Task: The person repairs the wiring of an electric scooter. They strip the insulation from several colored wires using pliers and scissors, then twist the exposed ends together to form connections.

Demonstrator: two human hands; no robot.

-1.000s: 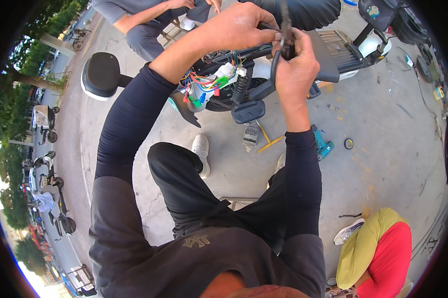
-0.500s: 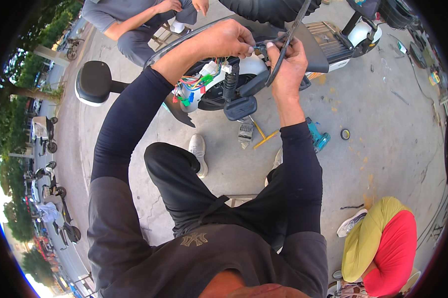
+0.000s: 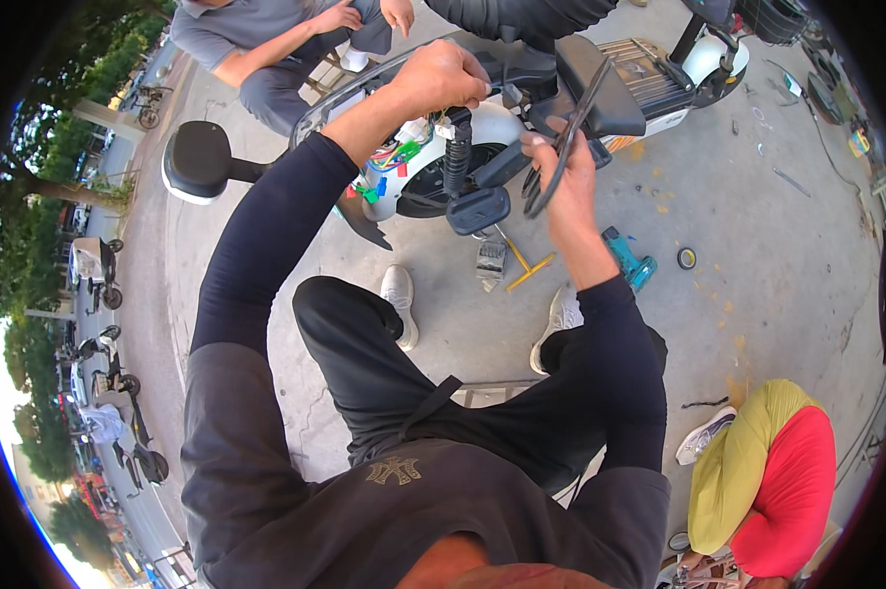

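Note:
My right hand (image 3: 572, 179) is closed around a looped black cable (image 3: 588, 110), beside the seat of a white and black electric scooter (image 3: 502, 126). My left hand (image 3: 445, 77) is closed in a pinch above the scooter's opened front; whatever is between its fingertips is too small to make out. Below the left hand hang coloured wires with plug connectors (image 3: 396, 157) in white, green, red and blue. Near them stands a black ribbed shock absorber (image 3: 456, 157) above a black pedal-like pad (image 3: 478, 210).
A yellow T-handle tool (image 3: 529, 271), a teal power drill (image 3: 629, 259) and a tape roll (image 3: 686, 258) lie on the concrete. A mirror (image 3: 197, 162) sticks out left. Seated people are at upper left (image 3: 266, 59) and lower right (image 3: 757, 471). Black-clad legs (image 3: 531, 18) are beyond the scooter.
My hands have moved apart. The right hand has drawn the black cable down and toward me, away from the left, which stays over the scooter's front.

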